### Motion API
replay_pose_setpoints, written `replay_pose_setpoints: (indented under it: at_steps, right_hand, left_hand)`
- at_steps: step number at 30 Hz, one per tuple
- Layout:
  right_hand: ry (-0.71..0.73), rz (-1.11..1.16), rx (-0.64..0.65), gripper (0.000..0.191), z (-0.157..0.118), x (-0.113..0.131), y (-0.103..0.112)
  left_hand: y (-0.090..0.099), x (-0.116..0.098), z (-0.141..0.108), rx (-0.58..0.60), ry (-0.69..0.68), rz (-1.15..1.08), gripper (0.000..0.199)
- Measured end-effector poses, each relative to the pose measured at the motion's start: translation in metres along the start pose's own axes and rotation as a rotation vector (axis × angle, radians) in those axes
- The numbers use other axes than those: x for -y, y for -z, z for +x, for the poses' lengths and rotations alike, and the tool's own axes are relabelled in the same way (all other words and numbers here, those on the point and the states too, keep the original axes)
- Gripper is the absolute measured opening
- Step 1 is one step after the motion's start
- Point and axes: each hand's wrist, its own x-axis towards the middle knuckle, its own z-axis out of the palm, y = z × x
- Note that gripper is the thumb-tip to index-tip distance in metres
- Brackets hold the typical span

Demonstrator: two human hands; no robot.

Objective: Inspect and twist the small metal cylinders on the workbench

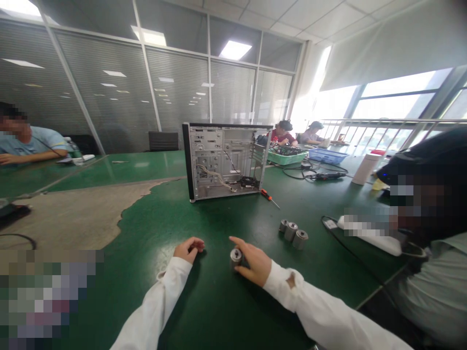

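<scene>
My right hand (257, 262) has its thumb and fingers around a short metal cylinder (236, 256) that stands upright on the green table (215, 296). The cylinder's round top, with a dark centre, faces up. To the left, my left hand (188, 249) is held over the table with its fingers loosely bent and the thumb apart; nothing shows in it. Three similar metal cylinders stand in a row beyond my right hand: a small one (283, 225), a middle one (291, 232) and a larger one (300, 239).
An open computer case (228, 163) stands ahead, a screwdriver (270, 198) at its right corner. Green (288, 158) and blue (328, 156) baskets sit farther back. A power strip (370, 236) with a cable lies right, beside a close co-worker (438, 277). Bare patches mark the table's left.
</scene>
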Motion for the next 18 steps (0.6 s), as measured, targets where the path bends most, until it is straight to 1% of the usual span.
replay_pose_setpoints:
  at_steps: [2, 5, 7, 9, 11, 13, 16, 18]
  right_hand:
    - [0.056, 0.062, 0.017, 0.075, 0.029, 0.005, -0.018]
    - [0.096, 0.131, -0.033, 0.077, 0.064, -0.001, -0.046]
    - [0.098, 0.174, -0.075, 0.080, 0.077, -0.010, -0.062]
    - [0.084, 0.217, -0.108, 0.084, 0.083, -0.019, -0.072]
    - [0.082, 0.253, -0.119, 0.085, 0.085, -0.024, -0.076]
    - [0.110, 0.273, -0.106, 0.084, 0.084, -0.025, -0.076]
    - [0.146, 0.298, -0.077, 0.084, 0.083, -0.023, -0.072]
    - [0.150, 0.326, -0.074, 0.082, 0.083, -0.021, -0.070]
  left_hand:
    - [0.002, -0.001, -0.001, 0.014, 0.001, -0.016, 0.026]
    - [0.007, 0.000, -0.002, 0.028, -0.004, -0.016, 0.031]
    - [0.009, 0.002, -0.002, -0.024, -0.006, 0.016, 0.034]
    - [0.011, 0.004, -0.002, -0.101, -0.007, 0.069, 0.038]
    - [0.012, 0.003, -0.003, -0.154, -0.040, 0.139, 0.039]
    - [0.012, -0.001, -0.004, -0.172, -0.143, 0.237, 0.041]
    - [0.010, -0.008, -0.006, -0.146, -0.320, 0.411, 0.050]
    - [0.008, -0.011, -0.008, -0.127, -0.359, 0.496, 0.052]
